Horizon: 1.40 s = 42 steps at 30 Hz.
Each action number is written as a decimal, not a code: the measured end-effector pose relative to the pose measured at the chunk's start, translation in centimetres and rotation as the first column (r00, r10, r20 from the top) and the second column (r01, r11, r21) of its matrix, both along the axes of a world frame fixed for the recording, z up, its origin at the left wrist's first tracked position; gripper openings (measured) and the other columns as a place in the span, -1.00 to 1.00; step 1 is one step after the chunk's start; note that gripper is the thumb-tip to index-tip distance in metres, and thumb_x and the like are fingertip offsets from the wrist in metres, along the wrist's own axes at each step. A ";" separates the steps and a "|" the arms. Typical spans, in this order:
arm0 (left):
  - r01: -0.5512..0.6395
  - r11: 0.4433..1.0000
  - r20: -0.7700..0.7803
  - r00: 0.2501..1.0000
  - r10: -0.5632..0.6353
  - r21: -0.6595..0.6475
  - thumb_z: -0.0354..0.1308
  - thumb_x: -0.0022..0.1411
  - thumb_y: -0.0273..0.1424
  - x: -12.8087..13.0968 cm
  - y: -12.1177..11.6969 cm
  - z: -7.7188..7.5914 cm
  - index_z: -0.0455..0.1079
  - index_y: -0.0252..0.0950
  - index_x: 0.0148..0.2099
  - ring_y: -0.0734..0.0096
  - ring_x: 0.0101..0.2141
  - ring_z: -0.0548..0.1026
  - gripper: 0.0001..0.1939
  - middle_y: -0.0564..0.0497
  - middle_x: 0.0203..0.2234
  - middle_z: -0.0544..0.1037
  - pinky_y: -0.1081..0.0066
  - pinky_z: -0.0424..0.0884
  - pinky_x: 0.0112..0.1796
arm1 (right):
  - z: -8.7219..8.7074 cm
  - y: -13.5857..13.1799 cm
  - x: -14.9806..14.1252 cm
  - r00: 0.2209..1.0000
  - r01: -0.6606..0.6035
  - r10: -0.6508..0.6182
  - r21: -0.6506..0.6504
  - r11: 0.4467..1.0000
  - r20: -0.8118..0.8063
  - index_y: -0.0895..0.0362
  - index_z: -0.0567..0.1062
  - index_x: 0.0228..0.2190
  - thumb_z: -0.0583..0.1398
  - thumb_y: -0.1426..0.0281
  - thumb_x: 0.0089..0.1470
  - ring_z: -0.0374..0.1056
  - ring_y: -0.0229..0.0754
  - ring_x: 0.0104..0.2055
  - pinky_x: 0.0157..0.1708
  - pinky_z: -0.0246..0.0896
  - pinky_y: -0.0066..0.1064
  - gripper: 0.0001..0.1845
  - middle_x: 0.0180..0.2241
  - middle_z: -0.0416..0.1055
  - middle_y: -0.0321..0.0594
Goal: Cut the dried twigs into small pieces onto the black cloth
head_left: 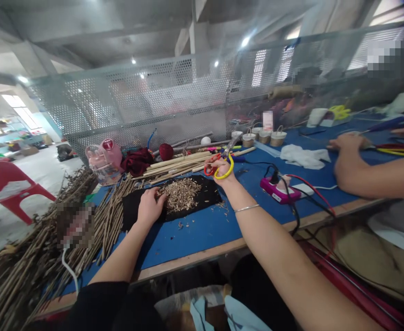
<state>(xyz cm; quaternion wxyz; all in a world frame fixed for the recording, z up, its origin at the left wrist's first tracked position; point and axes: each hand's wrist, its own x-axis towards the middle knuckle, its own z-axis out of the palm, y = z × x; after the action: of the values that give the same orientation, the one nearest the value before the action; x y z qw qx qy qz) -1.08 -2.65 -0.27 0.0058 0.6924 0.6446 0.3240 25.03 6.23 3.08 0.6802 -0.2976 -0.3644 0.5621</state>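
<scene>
My left hand (150, 207) rests on a black cloth (208, 189), its thumb apart from its fingers and its fingertips at the left edge of a pile of short cut stick pieces (183, 195). Nothing shows in that hand. Beyond the right end of the cloth, my right hand (222, 166) is raised a little over the table. It grips scissors (230, 158) with one red and one yellow handle loop, their metal blades pointing up and away from me. Some of the right fingers are hidden behind the handles.
Long brown sticks (108, 225) lie heaped at the left. Behind the cloth are pale rods (181, 163), a dark red ball (166, 151) and a pink jug (107, 158). A purple power strip (279, 189) with cables sits right. Another person's arm (367, 170) reaches in there.
</scene>
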 end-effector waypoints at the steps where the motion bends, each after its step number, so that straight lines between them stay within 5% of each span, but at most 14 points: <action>1: 0.018 0.999 -0.001 1.000 -0.018 -0.041 0.02 0.13 -0.21 0.0 0.3 -0.1 0.37 -0.33 -0.10 0.23 -0.20 0.41 -0.63 -0.16 -0.23 0.47 0.31 0.28 -0.15 | -0.1 0.1 -0.2 1.000 -0.007 0.007 -0.001 1.000 -0.004 0.10 0.12 -0.58 0.11 0.49 -0.33 0.31 -0.33 -0.60 -0.75 0.07 -0.60 -0.79 -0.61 0.34 -0.37; 5: 0.052 0.987 0.009 0.999 -0.051 -0.152 -0.03 0.17 -0.25 -0.3 1.5 0.6 0.38 -0.35 -0.12 0.25 -0.26 0.44 -0.66 -0.15 -0.29 0.50 0.33 0.31 -0.20 | -0.2 0.1 -0.7 0.999 -0.021 0.021 -0.001 1.000 -0.025 0.11 0.15 -0.56 0.10 0.48 -0.35 0.32 -0.32 -0.60 -0.75 0.06 -0.60 -0.80 -0.62 0.35 -0.37; 10: 0.045 0.999 -0.276 0.961 -0.037 0.023 -0.03 0.16 -0.28 2.0 3.2 2.9 0.44 -0.31 -0.20 0.13 -0.20 0.40 -0.70 -0.19 -0.24 0.49 0.22 0.26 -0.15 | -0.2 -0.2 -1.1 0.999 -0.040 0.040 0.010 0.999 -0.036 0.12 0.17 -0.58 0.08 0.51 -0.42 0.31 -0.31 -0.62 -0.76 0.06 -0.59 -0.79 -0.63 0.36 -0.35; 12: 0.238 0.971 -0.338 0.912 -0.233 -0.025 -0.03 0.17 -0.31 4.1 4.2 3.5 0.46 -0.29 -0.23 0.16 -0.19 0.40 -0.72 -0.17 -0.25 0.49 0.25 0.25 -0.13 | -0.2 -0.3 -1.2 0.998 -0.048 0.048 0.021 0.999 -0.033 0.11 0.18 -0.58 0.08 0.52 -0.44 0.31 -0.30 -0.62 -0.76 0.06 -0.58 -0.78 -0.63 0.36 -0.35; 15: 0.515 0.844 -0.337 0.776 -0.533 -0.149 0.05 0.12 -0.32 7.5 5.4 3.3 0.47 -0.24 -0.20 0.20 -0.14 0.39 -0.76 -0.14 -0.23 0.50 0.28 0.21 -0.07 | 0.0 -0.5 -1.2 0.998 -0.051 0.052 0.036 0.998 -0.029 0.11 0.18 -0.57 0.08 0.52 -0.43 0.30 -0.31 -0.62 -0.75 0.07 -0.58 -0.78 -0.62 0.35 -0.36; 18: 0.584 0.791 -0.328 0.723 -0.608 -0.182 0.13 0.06 -0.34 9.4 5.7 2.3 0.42 -0.22 -0.09 0.14 -0.04 0.34 -0.68 -0.14 -0.12 0.47 0.19 0.14 0.00 | 0.2 -0.6 -1.2 0.999 -0.043 0.044 0.045 0.998 -0.026 0.11 0.17 -0.58 0.08 0.52 -0.42 0.29 -0.31 -0.62 -0.75 0.06 -0.57 -0.80 -0.62 0.35 -0.35; 23: 0.536 0.813 -0.320 0.748 -0.582 -0.227 0.06 0.11 -0.38 9.2 4.9 1.9 0.46 -0.27 -0.16 0.16 -0.15 0.43 -0.75 -0.17 -0.22 0.53 0.16 0.14 -0.01 | 0.4 -0.6 -1.2 0.999 -0.031 0.032 0.054 0.998 -0.028 0.12 0.17 -0.60 0.07 0.53 -0.46 0.30 -0.31 -0.60 -0.75 0.06 -0.58 -0.78 -0.61 0.35 -0.34; 28: 0.507 0.855 -0.156 0.840 -0.519 -0.114 -0.01 0.17 -0.25 5.7 4.2 2.8 0.35 -0.26 0.03 0.22 0.05 0.28 -0.60 -0.14 0.02 0.38 0.25 0.15 0.03 | 0.3 -0.8 -1.3 0.998 -0.057 0.057 0.051 0.997 0.001 0.11 0.17 -0.60 0.07 0.52 -0.47 0.30 -0.30 -0.60 -0.75 0.03 -0.58 -0.79 -0.61 0.35 -0.35; 30: 0.387 0.921 -0.064 0.919 -0.390 -0.046 -0.11 0.22 -0.24 3.4 4.4 2.7 0.34 -0.29 0.04 0.27 0.04 0.29 -0.58 -0.13 0.01 0.39 0.30 0.15 0.03 | 0.3 -0.9 -1.5 0.998 -0.067 0.066 0.055 0.996 0.024 0.11 0.17 -0.61 0.07 0.52 -0.47 0.29 -0.30 -0.59 -0.74 0.03 -0.57 -0.79 -0.61 0.35 -0.35; 33: 0.136 0.983 0.011 0.991 -0.136 -0.121 -0.14 0.24 -0.23 0.3 4.7 1.8 0.39 -0.27 -0.02 0.21 -0.05 0.39 -0.59 -0.14 -0.10 0.48 0.29 0.24 -0.05 | 0.4 -1.3 -2.0 0.995 -0.084 0.081 0.060 0.995 0.053 0.11 0.17 -0.61 0.07 0.51 -0.48 0.28 -0.28 -0.59 -0.74 0.04 -0.55 -0.79 -0.63 0.34 -0.34; 36: 0.143 0.983 0.074 0.988 -0.135 -0.114 -0.07 0.20 -0.23 -0.9 4.4 1.4 0.41 -0.29 -0.07 0.22 -0.06 0.40 -0.62 -0.14 -0.11 0.49 0.32 0.24 -0.05 | 0.2 -1.8 -2.8 0.989 -0.112 0.105 0.066 0.991 0.102 0.11 0.18 -0.61 0.08 0.51 -0.49 0.27 -0.27 -0.59 -0.72 0.05 -0.53 -0.78 -0.64 0.35 -0.35; 39: 0.099 0.993 0.212 0.971 -0.110 0.064 0.00 0.15 -0.22 0.0 3.3 1.9 0.44 -0.32 -0.14 0.20 -0.08 0.40 -0.64 -0.15 -0.15 0.50 0.29 0.24 -0.05 | -0.1 -2.8 -3.8 0.957 -0.192 0.161 0.114 0.975 0.240 0.12 0.21 -0.60 0.07 0.49 -0.47 0.27 -0.27 -0.56 -0.65 0.10 -0.51 -0.80 -0.59 0.38 -0.35; 42: 0.162 0.985 0.579 0.809 -0.097 -0.061 0.02 0.11 -0.13 1.9 1.8 2.6 0.46 -0.36 -0.24 0.23 -0.29 0.48 -0.59 -0.12 -0.36 0.55 0.30 0.38 -0.25 | -0.1 -4.3 -4.9 0.874 -0.345 0.258 0.151 0.926 0.411 0.14 0.27 -0.58 0.07 0.52 -0.41 0.22 -0.32 -0.58 -0.63 0.08 -0.51 -0.83 -0.55 0.40 -0.32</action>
<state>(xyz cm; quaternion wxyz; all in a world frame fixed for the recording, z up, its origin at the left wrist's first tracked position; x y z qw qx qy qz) 0.77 -0.83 2.32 0.2589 0.6037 0.5805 0.4811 20.12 1.96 2.95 0.5275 -0.2641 -0.5924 0.5487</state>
